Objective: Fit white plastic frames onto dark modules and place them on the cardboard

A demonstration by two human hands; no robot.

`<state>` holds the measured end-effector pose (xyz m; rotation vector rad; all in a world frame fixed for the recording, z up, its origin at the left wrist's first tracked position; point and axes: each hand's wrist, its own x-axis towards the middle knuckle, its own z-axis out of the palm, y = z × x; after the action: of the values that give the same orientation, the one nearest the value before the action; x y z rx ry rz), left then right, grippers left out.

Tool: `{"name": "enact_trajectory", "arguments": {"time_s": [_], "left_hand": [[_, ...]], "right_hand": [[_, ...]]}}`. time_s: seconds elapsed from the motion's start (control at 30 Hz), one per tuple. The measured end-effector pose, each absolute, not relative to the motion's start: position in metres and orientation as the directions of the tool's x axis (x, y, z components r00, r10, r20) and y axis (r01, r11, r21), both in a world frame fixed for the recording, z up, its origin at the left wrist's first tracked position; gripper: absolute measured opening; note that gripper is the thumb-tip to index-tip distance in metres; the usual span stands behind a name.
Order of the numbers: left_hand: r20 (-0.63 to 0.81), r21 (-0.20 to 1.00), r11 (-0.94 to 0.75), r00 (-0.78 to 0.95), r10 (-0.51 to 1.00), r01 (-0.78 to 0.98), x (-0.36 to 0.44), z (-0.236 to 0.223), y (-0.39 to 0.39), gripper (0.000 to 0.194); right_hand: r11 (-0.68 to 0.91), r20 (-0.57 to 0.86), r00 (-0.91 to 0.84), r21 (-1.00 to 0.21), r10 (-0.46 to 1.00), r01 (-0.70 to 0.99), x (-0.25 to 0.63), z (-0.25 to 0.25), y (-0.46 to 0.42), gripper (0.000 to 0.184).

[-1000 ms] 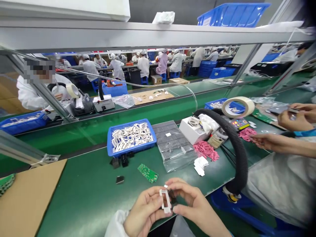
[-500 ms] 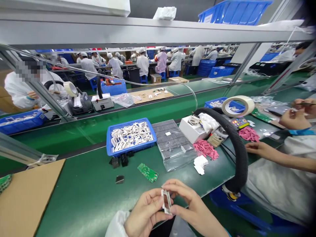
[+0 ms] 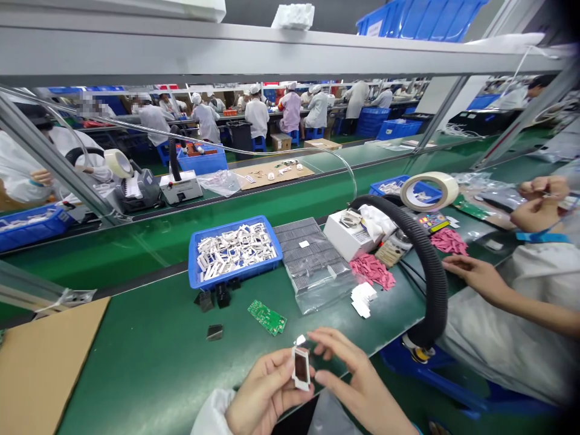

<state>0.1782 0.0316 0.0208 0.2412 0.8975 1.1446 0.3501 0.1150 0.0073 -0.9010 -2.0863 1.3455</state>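
Observation:
My left hand (image 3: 267, 385) is closed around the edge of a small white plastic frame (image 3: 299, 385) with a dark display panel (image 3: 301, 367) set in it. A white tab (image 3: 299, 341) sticks up at the frame's upper end; whether it is joined to the frame I cannot tell. Just to the right is my right hand (image 3: 351, 376), its fingers apart and curved toward the frame, with nothing visible in them. Beyond my hands two overlapping green circuit boards (image 3: 267, 316) lie on the green bench (image 3: 158, 362). A loose dark panel (image 3: 214, 332) lies to their left.
A blue tray (image 3: 277, 257) holds many white frames, with black pieces (image 3: 222, 295) before it. Right of it are bagged grey strips (image 3: 312, 257), pink pieces (image 3: 372, 270) and white pieces (image 3: 363, 299). A black hose (image 3: 437, 272) arches near a co-worker's arm (image 3: 493, 284). Cardboard (image 3: 45, 368) lies left.
My right hand has come off the frame and its fingers have spread to the right. The frame, still in my left hand, now shows its face more fully. The view has shifted slightly.

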Motion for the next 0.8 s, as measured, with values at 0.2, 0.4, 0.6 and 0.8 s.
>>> {"name": "enact_trajectory", "arguments": {"time_s": [0.2,0.4,0.6,0.8], "left_hand": [[-0.536,0.616,0.414,0.029,0.844,-0.670,0.174,0.019,0.027,0.025],[-0.519,0.628,0.414,0.041,0.854,-0.659,0.172,0.021,0.027,0.028],[-0.538,0.594,0.441,0.076,0.839,-0.673,0.168,0.013,0.025,0.035],[-0.440,0.551,0.394,0.145,0.886,-0.735,0.173,0.001,0.025,0.035]], "right_hand": [[0.484,0.387,-0.305,-0.554,0.870,0.678,0.406,-0.044,0.176,0.032],[0.644,0.259,-0.591,-0.251,0.764,0.722,0.430,-0.044,0.218,0.042],[0.649,0.232,-0.617,-0.429,0.752,0.629,0.416,-0.016,0.216,0.029],[0.437,0.126,-0.685,-0.847,0.717,0.302,0.370,0.015,0.140,0.027]]}}
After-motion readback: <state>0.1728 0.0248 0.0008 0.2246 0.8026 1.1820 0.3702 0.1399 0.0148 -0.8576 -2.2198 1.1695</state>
